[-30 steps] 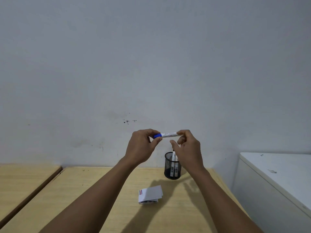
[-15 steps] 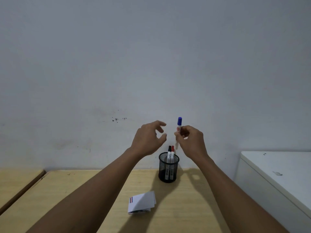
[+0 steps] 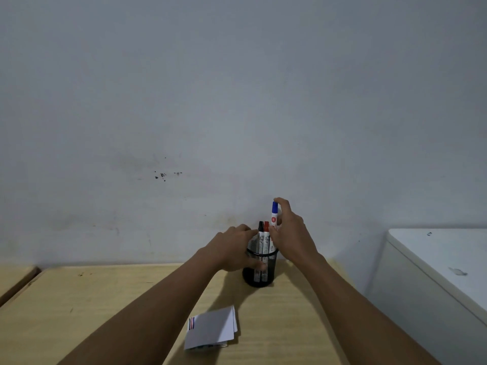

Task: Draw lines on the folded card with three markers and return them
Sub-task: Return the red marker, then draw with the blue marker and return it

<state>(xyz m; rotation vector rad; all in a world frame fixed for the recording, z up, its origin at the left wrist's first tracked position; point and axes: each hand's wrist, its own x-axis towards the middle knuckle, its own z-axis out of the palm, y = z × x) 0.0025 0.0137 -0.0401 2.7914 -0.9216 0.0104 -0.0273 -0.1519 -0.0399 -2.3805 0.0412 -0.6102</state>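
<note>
Blue-capped marker [image 3: 274,216] in my right hand [image 3: 291,234], cap up, tip end going down into the mesh cup [image 3: 259,270] at lower centre of frame. Right fingers closed round the barrel, index over the cap top. Left hand [image 3: 233,250] curled on the cup's left side, steadying it, thumb across the front mesh; holds nothing else.

Progress, my read: nearly finished. Black marker [image 3: 260,237] and red marker [image 3: 266,237] stand upright in the cup, caps up. Card [image 3: 210,328] lies on the wooden desk [image 3: 92,299] near the bottom centre, well apart from the cup, with red, blue and dark short lines at its upper left corner. So drawing looks done, two markers back, blue one left to drop in and let go.

Card: white, folded, layers fanned a bit at the right edge, lying flat, slightly skewed. Some dark print at its lower edge, too small to read.
</note>
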